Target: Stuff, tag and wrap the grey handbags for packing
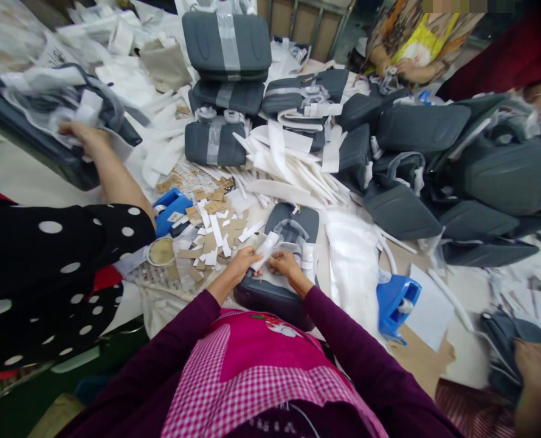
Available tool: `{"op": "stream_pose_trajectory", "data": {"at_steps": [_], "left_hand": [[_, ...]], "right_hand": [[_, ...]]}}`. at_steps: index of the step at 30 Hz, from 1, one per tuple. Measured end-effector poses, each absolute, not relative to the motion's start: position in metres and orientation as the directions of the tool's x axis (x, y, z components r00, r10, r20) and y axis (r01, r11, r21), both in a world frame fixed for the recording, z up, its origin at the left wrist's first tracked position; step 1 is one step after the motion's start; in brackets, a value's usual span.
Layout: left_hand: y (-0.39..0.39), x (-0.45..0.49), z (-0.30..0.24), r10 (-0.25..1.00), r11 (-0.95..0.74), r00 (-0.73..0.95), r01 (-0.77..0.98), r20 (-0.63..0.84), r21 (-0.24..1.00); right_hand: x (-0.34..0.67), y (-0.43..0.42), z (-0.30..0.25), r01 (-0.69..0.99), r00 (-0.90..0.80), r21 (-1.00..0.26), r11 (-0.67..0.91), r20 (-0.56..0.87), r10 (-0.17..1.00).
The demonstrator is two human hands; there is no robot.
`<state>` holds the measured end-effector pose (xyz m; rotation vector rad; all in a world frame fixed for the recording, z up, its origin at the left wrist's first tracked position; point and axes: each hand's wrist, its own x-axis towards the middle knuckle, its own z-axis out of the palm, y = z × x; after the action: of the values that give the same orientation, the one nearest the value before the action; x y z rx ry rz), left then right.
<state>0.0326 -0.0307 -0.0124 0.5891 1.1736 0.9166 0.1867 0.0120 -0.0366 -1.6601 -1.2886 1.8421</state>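
A grey padded case (293, 222) lies in front of me on the table, its near end against my body. My left hand (242, 261) is closed, pinching a white strip (267, 249) that crosses the case. My right hand (285, 264) is closed beside it, fingers pressed on the same strip and on the white wrapping over the case. Both of my sleeves are dark purple.
Several grey cases (227, 45) are stacked at the back and heaped to the right (503, 176). White strips (293, 164) and brown paper scraps (209, 237) litter the middle. Blue tape dispensers (396, 301) (170, 207) flank me. A person in a polka-dot sleeve (56, 261) reaches left; others work at the far side.
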Motion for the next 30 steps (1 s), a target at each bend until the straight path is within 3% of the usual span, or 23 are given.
{"op": "stream_pose_trajectory", "data": {"at_steps": [8, 14, 18, 23, 26, 30], "left_hand": [[-0.03, 0.033, -0.011, 0.828, 0.557, 0.102, -0.257, -0.552, 0.789], [-0.03, 0.034, -0.011, 0.819, 0.569, 0.069, -0.233, -0.57, 0.789], [-0.03, 0.035, -0.01, 0.821, 0.563, 0.041, -0.223, -0.569, 0.796], [-0.03, 0.037, -0.009, 0.828, 0.55, 0.005, -0.198, -0.561, 0.811], [-0.03, 0.041, -0.008, 0.834, 0.538, -0.033, -0.178, -0.551, 0.824], [-0.03, 0.046, -0.008, 0.842, 0.518, -0.083, -0.154, -0.534, 0.841]], "right_hand": [[0.188, 0.016, -0.033, 0.356, -0.289, -0.779, -0.515, -0.617, 0.732], [0.201, 0.008, -0.025, 0.375, -0.322, -0.835, -0.402, -0.524, 0.789], [0.219, 0.0, -0.014, 0.466, -0.431, -0.885, -0.001, -0.228, 0.873], [0.216, 0.012, -0.001, 0.618, -0.547, -0.683, 0.39, -0.017, 0.837], [0.205, 0.029, 0.007, 0.596, -0.669, -0.544, 0.591, 0.072, 0.74], [0.187, 0.05, 0.016, 0.389, -0.859, -0.401, 0.829, 0.166, 0.484]]}}
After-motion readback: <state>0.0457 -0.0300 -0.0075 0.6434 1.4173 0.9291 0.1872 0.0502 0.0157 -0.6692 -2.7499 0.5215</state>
